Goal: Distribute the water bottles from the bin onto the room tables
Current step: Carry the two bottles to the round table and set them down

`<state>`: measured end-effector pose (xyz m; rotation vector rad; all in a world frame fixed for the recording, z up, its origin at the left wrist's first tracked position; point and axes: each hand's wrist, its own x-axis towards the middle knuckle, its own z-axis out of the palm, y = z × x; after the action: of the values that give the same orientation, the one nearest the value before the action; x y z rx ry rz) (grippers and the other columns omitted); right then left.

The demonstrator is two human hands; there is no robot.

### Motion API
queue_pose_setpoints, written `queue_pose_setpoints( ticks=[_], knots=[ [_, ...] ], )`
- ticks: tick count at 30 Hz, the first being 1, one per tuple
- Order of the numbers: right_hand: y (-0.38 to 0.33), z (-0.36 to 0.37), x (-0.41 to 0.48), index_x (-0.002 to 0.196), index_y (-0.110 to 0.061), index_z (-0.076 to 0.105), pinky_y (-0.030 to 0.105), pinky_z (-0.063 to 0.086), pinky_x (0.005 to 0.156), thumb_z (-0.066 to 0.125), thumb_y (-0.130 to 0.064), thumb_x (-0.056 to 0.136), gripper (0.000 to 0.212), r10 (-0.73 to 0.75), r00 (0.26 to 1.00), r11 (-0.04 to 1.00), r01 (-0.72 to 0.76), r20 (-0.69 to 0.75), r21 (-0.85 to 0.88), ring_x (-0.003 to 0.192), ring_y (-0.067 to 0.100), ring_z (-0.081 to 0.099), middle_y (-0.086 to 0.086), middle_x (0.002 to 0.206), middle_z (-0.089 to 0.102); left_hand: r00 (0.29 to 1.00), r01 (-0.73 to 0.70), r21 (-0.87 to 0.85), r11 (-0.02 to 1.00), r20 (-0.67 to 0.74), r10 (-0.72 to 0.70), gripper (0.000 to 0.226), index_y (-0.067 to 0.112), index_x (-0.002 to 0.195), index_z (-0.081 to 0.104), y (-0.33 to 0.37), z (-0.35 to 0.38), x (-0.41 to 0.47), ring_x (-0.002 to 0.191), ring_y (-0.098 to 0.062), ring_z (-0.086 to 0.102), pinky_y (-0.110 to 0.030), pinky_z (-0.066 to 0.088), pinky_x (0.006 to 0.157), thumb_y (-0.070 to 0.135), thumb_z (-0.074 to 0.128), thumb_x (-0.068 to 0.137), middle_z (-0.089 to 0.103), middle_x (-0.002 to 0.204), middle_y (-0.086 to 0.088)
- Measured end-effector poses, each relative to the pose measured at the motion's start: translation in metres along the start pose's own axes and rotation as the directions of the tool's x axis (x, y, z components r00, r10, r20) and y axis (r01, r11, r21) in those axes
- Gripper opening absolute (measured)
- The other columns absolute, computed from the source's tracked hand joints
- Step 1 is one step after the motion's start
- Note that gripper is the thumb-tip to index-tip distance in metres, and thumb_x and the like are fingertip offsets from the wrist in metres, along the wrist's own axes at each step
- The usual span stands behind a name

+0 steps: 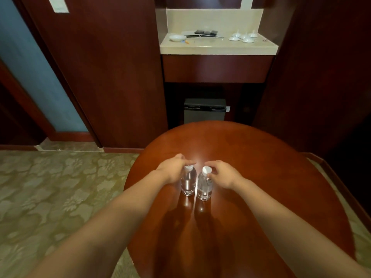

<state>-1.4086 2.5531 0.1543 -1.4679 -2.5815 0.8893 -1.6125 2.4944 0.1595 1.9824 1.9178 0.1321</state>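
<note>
Two clear water bottles with white caps stand upright side by side on the round brown wooden table (251, 153). My left hand (173, 169) rests on the left bottle (188, 182), fingers around its neck and over the cap. My right hand (221, 174) grips the right bottle (204, 187) at the neck, just under its white cap. Both bottles touch the tabletop. No bin shows in this view.
Behind the table is a marble counter (218, 47) in a wooden alcove, with a white dish, several white cups and a dark tray. A grey waste bin (204, 112) stands under it. Patterned carpet (60, 187) lies to the left, and a doorway is at far left.
</note>
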Motion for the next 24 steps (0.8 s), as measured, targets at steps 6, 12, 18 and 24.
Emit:
queue_pose_setpoints(
  ticks=[6,12,18,24],
  knots=[
    [0.0,-0.002,0.002,0.135,-0.031,0.056,0.036,0.048,0.096,0.058,-0.032,0.096,0.039,-0.012,1.0,0.995,0.01,-0.02,-0.104,0.117,0.017,0.056,-0.004,0.132,0.055,0.998,-0.038,0.063,0.997,-0.05,0.041,0.046,0.038,0.137,0.052,-0.007,0.002,0.005,0.099,-0.018,0.059,-0.034,0.05,0.083,0.018,0.053,0.096,0.05,0.115,0.005],
    [0.007,-0.008,0.002,0.103,-0.026,0.062,0.033,0.05,0.07,0.069,-0.043,0.085,0.026,0.098,0.987,0.991,-0.108,-0.125,-0.079,0.09,0.016,0.061,-0.007,0.096,0.063,0.998,0.025,0.14,0.99,-0.057,-0.017,0.035,0.03,0.115,0.066,-0.01,-0.005,0.012,0.102,-0.02,0.062,-0.038,0.053,0.083,0.046,0.067,0.083,0.063,0.109,0.005],
    [0.011,-0.004,0.005,0.094,-0.021,0.053,0.033,0.043,0.066,0.071,-0.049,0.082,0.035,0.132,0.983,0.991,-0.134,-0.128,-0.006,0.089,0.022,0.061,0.0,0.096,0.063,0.987,0.127,0.128,0.984,-0.11,-0.113,0.046,0.026,0.097,0.064,-0.002,-0.006,0.016,0.088,-0.018,0.064,-0.032,0.051,0.068,0.064,0.07,0.072,0.068,0.089,0.006],
    [0.011,-0.003,0.0,0.087,-0.019,0.048,0.032,0.037,0.058,0.071,-0.053,0.081,0.041,0.167,0.976,0.986,-0.165,-0.142,0.03,0.078,0.024,0.061,0.001,0.086,0.064,0.973,0.203,0.095,0.974,-0.131,-0.19,0.05,0.024,0.089,0.052,0.005,0.001,0.012,0.086,-0.019,0.059,-0.03,0.038,0.061,0.07,0.062,0.075,0.061,0.087,0.006]
  ],
)
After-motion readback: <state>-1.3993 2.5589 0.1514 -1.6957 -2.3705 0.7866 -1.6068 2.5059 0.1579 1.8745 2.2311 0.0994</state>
